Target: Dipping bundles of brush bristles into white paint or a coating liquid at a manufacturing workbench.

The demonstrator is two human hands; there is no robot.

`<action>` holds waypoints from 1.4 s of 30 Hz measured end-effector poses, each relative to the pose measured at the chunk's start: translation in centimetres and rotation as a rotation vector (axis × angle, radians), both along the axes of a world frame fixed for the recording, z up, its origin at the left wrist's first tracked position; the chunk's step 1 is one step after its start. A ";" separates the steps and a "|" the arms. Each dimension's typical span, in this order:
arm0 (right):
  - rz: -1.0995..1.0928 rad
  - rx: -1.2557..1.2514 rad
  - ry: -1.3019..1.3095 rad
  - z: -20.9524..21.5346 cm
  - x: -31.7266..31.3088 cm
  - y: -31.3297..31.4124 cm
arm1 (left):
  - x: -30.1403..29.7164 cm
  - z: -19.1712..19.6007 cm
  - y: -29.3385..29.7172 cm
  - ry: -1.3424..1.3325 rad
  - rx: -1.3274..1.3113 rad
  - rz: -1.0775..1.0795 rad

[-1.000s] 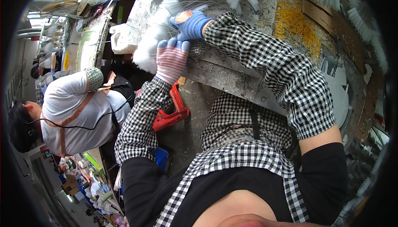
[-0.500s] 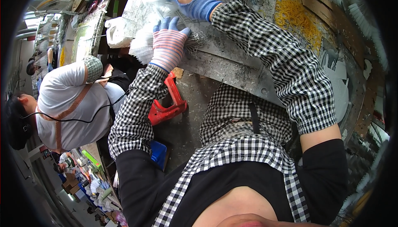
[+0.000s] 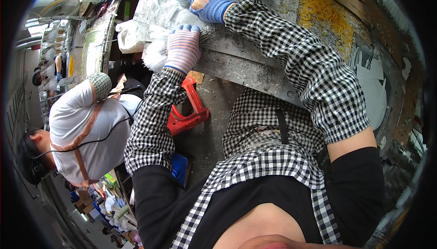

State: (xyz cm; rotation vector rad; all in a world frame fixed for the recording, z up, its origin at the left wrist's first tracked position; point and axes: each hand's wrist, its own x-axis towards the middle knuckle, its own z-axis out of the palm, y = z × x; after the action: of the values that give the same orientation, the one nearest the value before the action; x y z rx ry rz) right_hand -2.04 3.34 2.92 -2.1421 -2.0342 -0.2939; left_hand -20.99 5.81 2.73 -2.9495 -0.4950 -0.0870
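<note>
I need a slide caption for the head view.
At a worktable, gloved left hand over white brushes, gloved right hand nearby; yellow rings to the right.

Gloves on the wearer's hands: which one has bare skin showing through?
The blue glove on the right hand: a skin patch shows through it, whereas the pink-striped glove on the left hand shows no gap.

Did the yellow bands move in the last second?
No. Against the table and cardboard, the yellow bands lie in the same spot; only the view shifted.
</note>
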 end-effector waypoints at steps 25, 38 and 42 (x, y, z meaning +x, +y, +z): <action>0.448 0.118 1.143 7.9 -1.2 -9.3 | -6.0 8.5 -12.1 -0.701 -1.584 -0.013; 0.113 0.249 0.170 15.6 -5.2 -30.0 | 7.3 7.6 -21.0 -1.051 -0.712 -0.854; 0.143 0.352 0.067 20.0 -8.3 -30.5 | 6.8 8.4 -22.7 -1.038 -1.042 -0.919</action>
State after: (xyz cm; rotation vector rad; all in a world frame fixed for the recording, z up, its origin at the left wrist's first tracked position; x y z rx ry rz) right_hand -10.29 -27.16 22.93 -1.7650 -1.9181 -0.5091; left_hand -14.20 -16.93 11.10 -3.4548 1.1599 -2.0141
